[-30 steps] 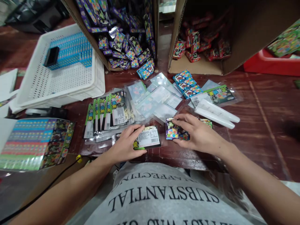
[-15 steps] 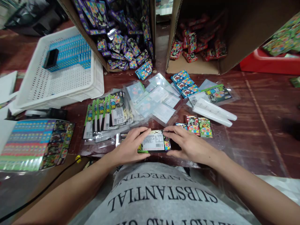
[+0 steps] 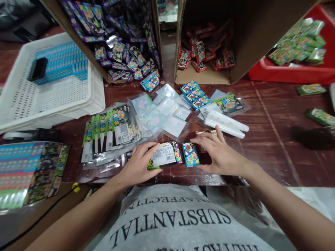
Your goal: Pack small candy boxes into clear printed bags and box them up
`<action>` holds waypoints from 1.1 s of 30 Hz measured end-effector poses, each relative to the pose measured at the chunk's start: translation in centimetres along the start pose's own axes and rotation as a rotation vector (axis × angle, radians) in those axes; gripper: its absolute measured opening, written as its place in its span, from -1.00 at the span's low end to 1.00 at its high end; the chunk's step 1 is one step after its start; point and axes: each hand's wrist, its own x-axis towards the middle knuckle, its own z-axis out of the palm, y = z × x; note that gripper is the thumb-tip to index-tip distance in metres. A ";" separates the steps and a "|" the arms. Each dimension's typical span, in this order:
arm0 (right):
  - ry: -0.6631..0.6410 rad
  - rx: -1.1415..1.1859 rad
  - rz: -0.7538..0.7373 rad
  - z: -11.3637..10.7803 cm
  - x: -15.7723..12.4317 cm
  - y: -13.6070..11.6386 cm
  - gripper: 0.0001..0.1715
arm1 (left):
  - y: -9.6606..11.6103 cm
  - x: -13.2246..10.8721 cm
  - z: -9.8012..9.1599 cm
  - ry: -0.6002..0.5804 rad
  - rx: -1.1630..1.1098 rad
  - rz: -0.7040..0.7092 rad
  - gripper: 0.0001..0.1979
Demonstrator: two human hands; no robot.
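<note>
My left hand (image 3: 138,164) grips a dark printed bag with a white barcode label (image 3: 164,155), holding it flat on the dark red table; a purple packet (image 3: 177,152) sticks out of its right end. My right hand (image 3: 221,153) lies just to the right with fingers spread, covering small packets. A blue candy packet (image 3: 191,159) lies between the two hands, touched by the right thumb. Behind the left hand, a fanned row of filled bags (image 3: 110,132) lies beside a pile of clear empty bags (image 3: 162,113).
A white perforated basket (image 3: 15,101) with blue packets and a black device stands at the back left. Open cartons of purple packets (image 3: 125,48) and red packets (image 3: 204,52) stand behind. A red tray (image 3: 288,71) of green packets is at the right. White rolls (image 3: 226,125) and blue packets (image 3: 195,94) lie mid-table.
The right hand pushed a purple packet into the labelled bag, then moved back right onto the loose packets, drawing a blue one toward the bag. The left hand kept holding the bag.
</note>
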 end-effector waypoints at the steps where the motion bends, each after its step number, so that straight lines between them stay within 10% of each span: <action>1: -0.019 0.043 -0.022 -0.2 0.3 -0.1 -0.18 | 0.1 0.0 -0.2 -0.007 -0.017 0.000 -0.16; 13: -0.015 0.059 -0.191 -0.3 3.8 -0.4 -0.39 | 0.2 0.7 -0.4 -0.054 -0.072 0.026 -0.06; 22: 0.265 -0.083 0.048 0.1 2.2 -0.7 -0.33 | 0.5 0.4 -0.7 -0.012 -0.139 -0.047 -0.10; 33: 0.063 0.081 -0.095 1.5 1.6 -2.0 -0.35 | 1.2 1.2 0.0 -0.040 -0.063 0.067 -0.07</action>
